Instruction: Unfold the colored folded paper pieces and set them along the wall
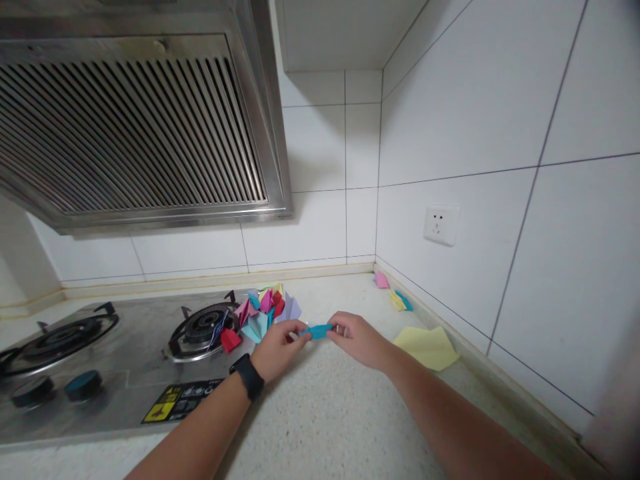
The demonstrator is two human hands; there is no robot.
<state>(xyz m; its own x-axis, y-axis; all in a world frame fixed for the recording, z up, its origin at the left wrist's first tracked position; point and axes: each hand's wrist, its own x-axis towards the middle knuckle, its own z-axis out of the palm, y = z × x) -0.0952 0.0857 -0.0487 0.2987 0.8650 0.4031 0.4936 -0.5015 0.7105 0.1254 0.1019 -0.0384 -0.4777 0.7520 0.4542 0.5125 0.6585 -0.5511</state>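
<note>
Two bare forearms, left [190,427] and right [450,410], enter from the bottom edge of the frame; a black wristwatch [247,377] encircles the left wrist. At the centre, slightly below mid-height, the left hand [283,343] and right hand [357,337] hold a narrow strip of folded blue paper [319,331], the grip of each clamped on one end, above the pale speckled counter [320,420]. Left of centre, beyond the left hand, is a heap of multicoloured folded paper pieces [257,325], with a red folded piece [231,341] at its left, by the right-hand burner [205,325] of the steel gas stove [135,360]. Right of centre, a pale-yellow paper sheet [430,348] lies partly behind the right forearm. Farther back, along the wall, lie a yellow-and-blue paper piece [399,301] and a pink paper piece [381,280]. A slatted steel range hood [135,133] occupies the upper left.
</note>
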